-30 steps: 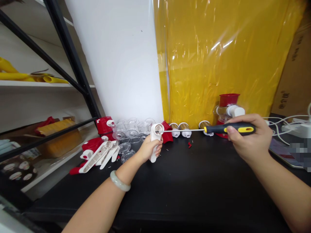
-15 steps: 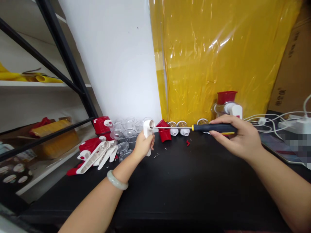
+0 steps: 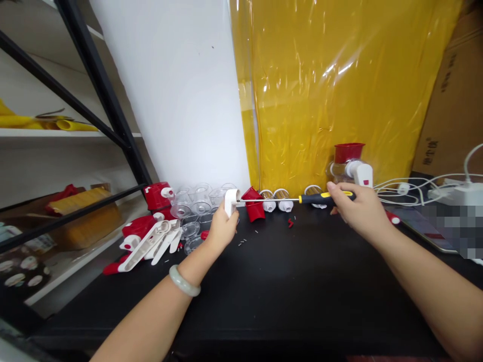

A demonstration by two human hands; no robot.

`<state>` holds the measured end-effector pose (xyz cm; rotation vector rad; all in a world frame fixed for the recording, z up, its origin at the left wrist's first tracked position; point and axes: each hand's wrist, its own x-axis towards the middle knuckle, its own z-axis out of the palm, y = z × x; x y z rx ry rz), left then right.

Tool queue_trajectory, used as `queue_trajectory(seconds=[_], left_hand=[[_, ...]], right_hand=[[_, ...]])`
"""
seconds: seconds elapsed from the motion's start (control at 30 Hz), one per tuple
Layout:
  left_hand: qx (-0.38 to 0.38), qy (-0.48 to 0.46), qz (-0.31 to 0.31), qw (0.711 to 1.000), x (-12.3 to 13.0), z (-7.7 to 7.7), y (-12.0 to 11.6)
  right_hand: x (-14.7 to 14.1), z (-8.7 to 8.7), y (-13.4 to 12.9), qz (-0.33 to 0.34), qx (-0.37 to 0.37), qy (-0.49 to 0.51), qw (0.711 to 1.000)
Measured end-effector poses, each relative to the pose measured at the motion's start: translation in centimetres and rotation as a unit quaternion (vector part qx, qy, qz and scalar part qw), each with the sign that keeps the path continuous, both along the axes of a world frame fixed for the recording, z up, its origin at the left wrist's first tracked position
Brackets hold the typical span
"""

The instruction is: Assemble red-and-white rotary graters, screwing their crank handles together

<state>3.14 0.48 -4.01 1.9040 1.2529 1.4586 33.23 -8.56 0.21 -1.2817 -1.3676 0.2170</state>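
My left hand [image 3: 223,225] is closed around a white plastic handle [image 3: 230,202], its round hollow end facing right. In my right hand [image 3: 358,208] is a screwdriver [image 3: 320,199] with a black and yellow grip, held level. Its long metal shaft points left, and the tip reaches the handle's hollow end; whether it sits on a screw cannot be seen. Behind the shaft stand a red plastic hopper [image 3: 255,211] and white-rimmed grater drums [image 3: 284,201]. Below them lie a small red piece [image 3: 290,223] and several tiny screws [image 3: 242,242] on the black table [image 3: 294,291].
At the left are red housings [image 3: 157,196], more white handles [image 3: 145,246] and clear plastic cups [image 3: 202,201]. An assembled grater with a red hopper [image 3: 349,152] stands at the back right, near white cables [image 3: 415,188] and a tablet [image 3: 426,231]. A black-framed shelf [image 3: 130,146] borders the left.
My right hand's grip on the screwdriver has shifted, with the fingers turned and the yellow part of the grip now on top. The handle in my left hand has tilted slightly.
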Motion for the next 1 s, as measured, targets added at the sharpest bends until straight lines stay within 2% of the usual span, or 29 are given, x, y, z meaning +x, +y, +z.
queue_trajectory(seconds=[0.03, 0.1, 0.17, 0.23, 0.37, 0.53, 0.7, 0.77, 0.87, 0.93, 1.0], left_hand=[[0.002, 0.004, 0.005, 1.000, -0.1, 0.0, 0.1], [-0.005, 0.004, 0.018, 1.000, -0.2, 0.0, 0.3], [-0.015, 0.000, 0.026, 1.000, -0.4, 0.0, 0.6], [-0.021, -0.005, 0.028, 0.999, -0.6, 0.1, 0.7], [-0.037, -0.021, 0.027, 0.999, -0.5, 0.5, 0.6], [-0.037, -0.027, 0.054, 0.998, -0.6, 0.9, 0.6], [0.020, 0.035, 0.075, 0.996, -1.2, 0.8, 1.1], [0.032, 0.043, 0.081, 0.995, -1.4, 0.7, 1.3], [0.033, 0.040, 0.089, 0.995, -1.6, 0.6, 1.6], [0.031, 0.038, 0.084, 0.995, -1.5, 0.5, 1.6], [0.028, 0.038, 0.072, 0.996, -1.4, 0.4, 1.6]], right_hand=[[0.1, -0.1, 0.3, 0.011, -0.010, 0.004, 1.000], [0.4, -0.5, 0.9, 0.088, -0.010, 0.033, 0.996], [0.7, -0.9, 1.4, 0.181, 0.025, 0.060, 0.981], [1.0, -1.1, 1.7, 0.223, 0.062, 0.043, 0.972], [1.2, -1.3, 1.8, 0.216, 0.056, -0.033, 0.974], [0.6, -1.2, 1.5, 0.195, 0.010, -0.047, 0.980], [0.4, -1.3, 1.7, 0.112, -0.062, -0.039, 0.991], [0.4, -1.8, 2.3, 0.150, -0.059, 0.016, 0.987], [0.6, -2.4, 3.0, 0.249, 0.011, 0.093, 0.964], [0.8, -2.4, 3.0, 0.259, 0.043, 0.075, 0.962], [0.9, -2.1, 2.7, 0.232, 0.047, 0.030, 0.971]])
